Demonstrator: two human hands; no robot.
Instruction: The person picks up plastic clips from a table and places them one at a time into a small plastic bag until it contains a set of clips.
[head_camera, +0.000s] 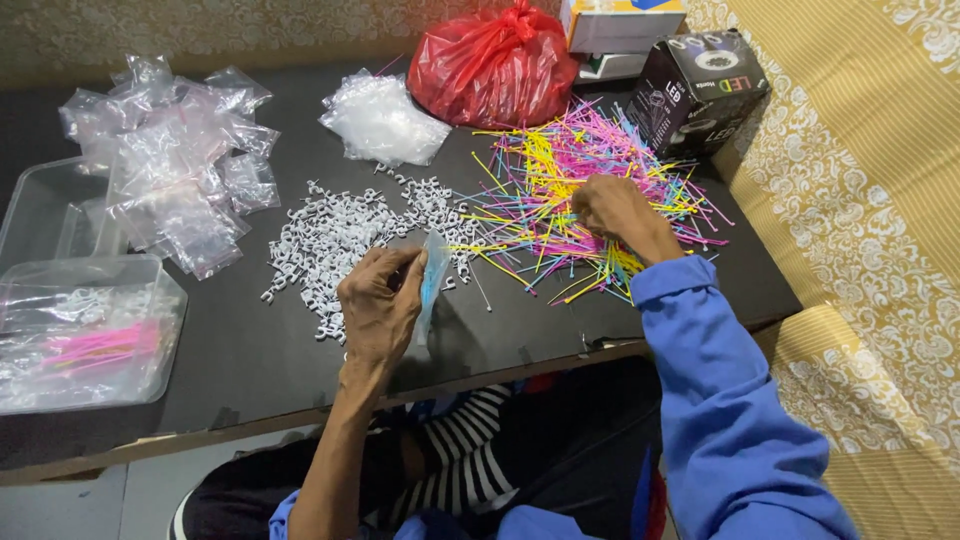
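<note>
My left hand (378, 305) holds a small clear plastic bag (432, 280) upright above the black table (250, 360), with something blue inside it. Just behind that hand lies a heap of small white plastic clips (335, 235). My right hand (612, 210), in a blue sleeve, rests fingers-down in a spread pile of thin coloured sticks (560, 175), pink, yellow, green and blue. Its fingers are bunched among the sticks; I cannot tell whether they pinch any.
Empty clear bags (175, 165) lie at the back left, another clear bag bundle (380, 120) at the back middle. A red plastic bag (495, 65) and boxes (695, 90) stand at the back right. Clear lidded tubs (85, 330) with filled packets sit at the left edge.
</note>
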